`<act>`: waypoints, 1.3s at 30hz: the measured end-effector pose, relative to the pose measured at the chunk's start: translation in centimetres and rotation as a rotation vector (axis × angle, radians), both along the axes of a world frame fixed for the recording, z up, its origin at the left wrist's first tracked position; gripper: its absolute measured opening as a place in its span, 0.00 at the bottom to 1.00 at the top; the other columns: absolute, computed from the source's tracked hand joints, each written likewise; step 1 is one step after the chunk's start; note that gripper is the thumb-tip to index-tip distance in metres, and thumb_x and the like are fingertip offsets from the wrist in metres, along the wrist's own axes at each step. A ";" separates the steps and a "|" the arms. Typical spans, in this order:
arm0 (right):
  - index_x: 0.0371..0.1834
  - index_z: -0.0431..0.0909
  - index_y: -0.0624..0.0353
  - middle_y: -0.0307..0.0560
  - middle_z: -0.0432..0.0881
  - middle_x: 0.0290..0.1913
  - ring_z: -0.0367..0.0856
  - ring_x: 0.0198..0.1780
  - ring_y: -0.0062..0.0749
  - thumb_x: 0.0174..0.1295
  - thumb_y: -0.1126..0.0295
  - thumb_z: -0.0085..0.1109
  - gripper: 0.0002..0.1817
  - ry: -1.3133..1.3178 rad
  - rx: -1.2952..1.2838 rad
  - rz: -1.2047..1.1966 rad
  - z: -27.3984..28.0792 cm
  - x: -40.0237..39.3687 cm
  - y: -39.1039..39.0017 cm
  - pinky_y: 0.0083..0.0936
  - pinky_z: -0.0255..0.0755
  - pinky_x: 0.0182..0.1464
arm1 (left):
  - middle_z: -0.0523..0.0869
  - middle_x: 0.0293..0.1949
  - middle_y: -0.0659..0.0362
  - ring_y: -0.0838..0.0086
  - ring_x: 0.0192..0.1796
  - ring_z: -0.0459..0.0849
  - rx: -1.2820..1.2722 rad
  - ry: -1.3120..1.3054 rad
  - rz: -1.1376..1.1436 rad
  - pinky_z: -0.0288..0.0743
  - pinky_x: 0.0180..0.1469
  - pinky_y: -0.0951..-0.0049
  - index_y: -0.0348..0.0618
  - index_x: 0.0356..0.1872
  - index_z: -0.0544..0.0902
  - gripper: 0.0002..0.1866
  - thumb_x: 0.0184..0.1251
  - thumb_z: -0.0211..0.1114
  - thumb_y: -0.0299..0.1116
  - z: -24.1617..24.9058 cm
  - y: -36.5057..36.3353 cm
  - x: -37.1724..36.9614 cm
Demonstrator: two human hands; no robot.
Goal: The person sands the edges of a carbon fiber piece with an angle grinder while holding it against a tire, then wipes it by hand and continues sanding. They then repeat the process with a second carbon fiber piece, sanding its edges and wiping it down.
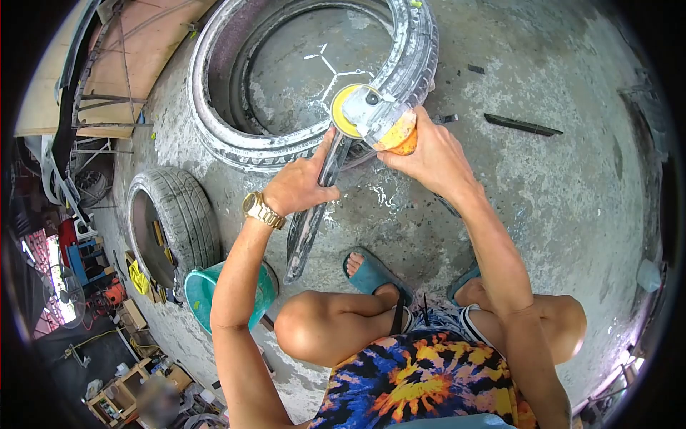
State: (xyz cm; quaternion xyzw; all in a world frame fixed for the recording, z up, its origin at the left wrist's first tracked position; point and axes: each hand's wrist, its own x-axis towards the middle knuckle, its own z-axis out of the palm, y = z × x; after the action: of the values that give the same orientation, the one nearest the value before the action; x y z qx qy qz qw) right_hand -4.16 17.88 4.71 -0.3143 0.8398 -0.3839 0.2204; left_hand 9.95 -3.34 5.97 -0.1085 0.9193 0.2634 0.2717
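My right hand (434, 156) is wrapped around an orange angle grinder (399, 137) with a dusty grey head. Its round yellow disc (346, 111) sits over the upper end of a long black strip (309, 227), scuffed with white. My left hand (299, 184) grips that strip, its index finger stretched up close to the disc's edge and its thumb across the strip. A gold watch (262, 209) circles the left wrist. Beneath the strip's far end and the grinder lies a big tire (246, 151) on its side, coated in white dust.
A second tire (187, 214) stands upright at left, beside a green bucket (203, 287) near my left forearm. Another black strip (523, 124) lies on the concrete floor (572, 207) to the right. Shelving, tools and a wooden crate (114, 400) crowd the lower left.
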 end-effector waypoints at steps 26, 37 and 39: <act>0.46 0.71 0.68 0.67 0.84 0.38 0.84 0.45 0.59 0.47 0.53 0.73 0.33 -0.019 0.000 0.016 -0.2 0.3 0.5 0.45 0.77 0.46 | 0.82 0.23 0.42 0.53 0.28 0.84 0.005 0.055 -0.023 0.78 0.38 0.62 0.39 0.77 0.43 0.55 0.51 0.66 0.40 -0.4 -0.4 0.4; 0.53 0.73 0.66 0.62 0.84 0.49 0.83 0.53 0.52 0.47 0.53 0.74 0.36 -0.159 -0.076 -0.097 -0.1 -1.0 1.8 0.38 0.73 0.55 | 0.82 0.26 0.40 0.50 0.31 0.84 0.001 0.071 -0.002 0.76 0.41 0.58 0.44 0.78 0.42 0.56 0.49 0.65 0.40 -0.7 -0.2 0.4; 0.53 0.72 0.68 0.63 0.84 0.47 0.83 0.51 0.54 0.46 0.53 0.74 0.36 -0.177 -0.038 -0.047 -0.2 -0.4 1.5 0.40 0.75 0.53 | 0.83 0.25 0.39 0.47 0.31 0.84 0.022 0.089 0.002 0.77 0.41 0.57 0.43 0.78 0.43 0.56 0.48 0.67 0.41 -0.8 -0.3 0.5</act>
State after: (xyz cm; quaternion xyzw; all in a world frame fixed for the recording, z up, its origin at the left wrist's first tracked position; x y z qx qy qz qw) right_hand -4.60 19.40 4.48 -0.2637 0.8166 -0.4312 0.2787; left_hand 10.44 -3.68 5.12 -0.0945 0.9274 0.2783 0.2315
